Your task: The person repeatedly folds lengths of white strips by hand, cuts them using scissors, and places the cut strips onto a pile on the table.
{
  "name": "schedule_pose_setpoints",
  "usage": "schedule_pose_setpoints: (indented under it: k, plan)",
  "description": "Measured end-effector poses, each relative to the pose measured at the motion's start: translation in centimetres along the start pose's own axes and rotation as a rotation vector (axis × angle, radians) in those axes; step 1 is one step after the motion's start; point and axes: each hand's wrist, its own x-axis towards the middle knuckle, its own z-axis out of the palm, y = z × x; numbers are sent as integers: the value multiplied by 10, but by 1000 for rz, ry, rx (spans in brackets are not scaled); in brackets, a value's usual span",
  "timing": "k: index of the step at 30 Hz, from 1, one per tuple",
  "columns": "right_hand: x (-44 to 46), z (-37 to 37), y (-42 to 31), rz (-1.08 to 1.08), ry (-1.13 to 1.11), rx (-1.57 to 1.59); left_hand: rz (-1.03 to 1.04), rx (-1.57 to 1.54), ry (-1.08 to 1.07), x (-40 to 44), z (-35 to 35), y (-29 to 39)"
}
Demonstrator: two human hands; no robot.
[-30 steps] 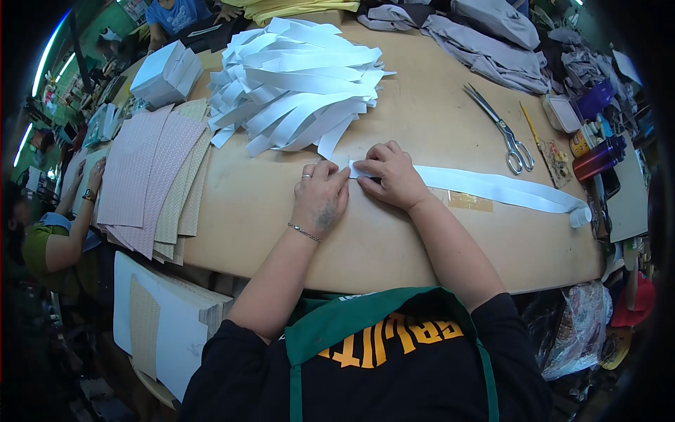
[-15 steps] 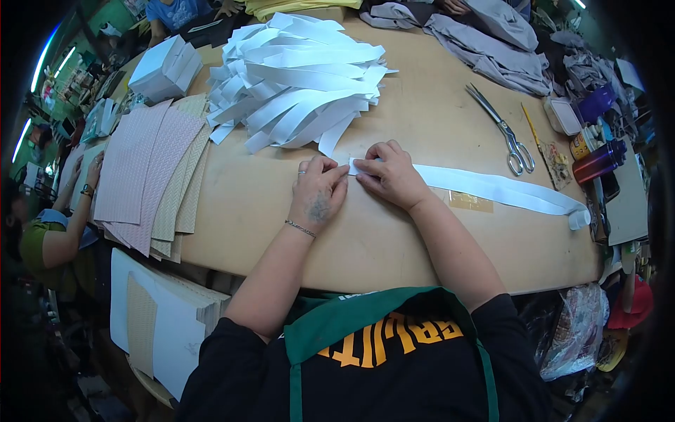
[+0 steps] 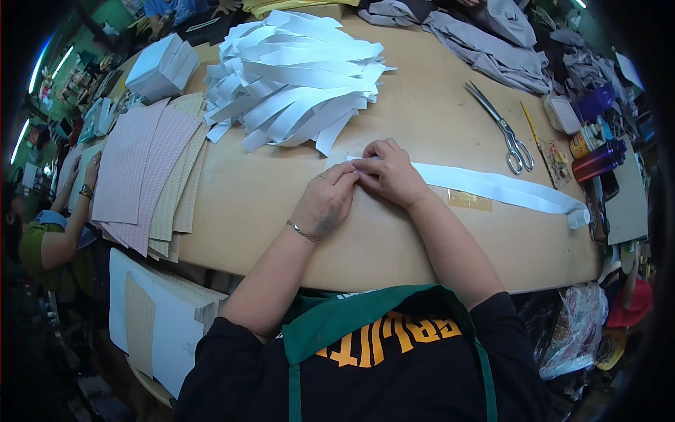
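White strip (image 3: 492,187) on table (image 3: 387,246), its end at both hands' fingertips.
R hand (image 3: 388,174) pinches the end betw. thumb & fingers, prob. to steady it; L hand (image 3: 325,199) fingertips bunched right beside, can't tell if gripping. Rest runs off R to a small roll (image 3: 579,219) nr table edge, likely to keep the length tidy. Scissors (image 3: 502,125) lie beyond strip, prob. for easy reach; strip pile (image 3: 295,77) sits past hands, apparently out of their way.
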Motion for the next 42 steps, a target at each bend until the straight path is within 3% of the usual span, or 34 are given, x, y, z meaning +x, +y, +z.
schedule_pose_setpoints:
  k: [3, 6, 11, 19, 24, 30, 36, 39, 42]
  plan:
    - [0, 0, 0, -7, 47, -35, -107, 110, -192, 6, -6, 11]
    - [0, -13, -11, 173, -58, -146, -80, 235, -271, 11, -4, 17]
    - [-11, -60, -11, 396, -421, -175, -8, 427, -481, 28, -7, 18]
    - [-93, -188, 45, 604, -310, 262, -12, 420, -625, 46, -10, 17]
    - [-131, -181, 84, 705, -213, 493, -27, 389, -623, 46, -13, 19]
    - [-126, -173, 78, 753, -270, 282, -87, 376, -677, 52, -18, 28]
    - [-120, -174, 76, 719, -318, 117, -69, 483, -863, 59, -18, 34]
    - [-127, -167, 55, 440, -129, -346, -78, 474, -884, 60, -18, 34]
    - [-125, -136, 12, 462, -11, -561, -84, 479, -910, 65, -20, 37]
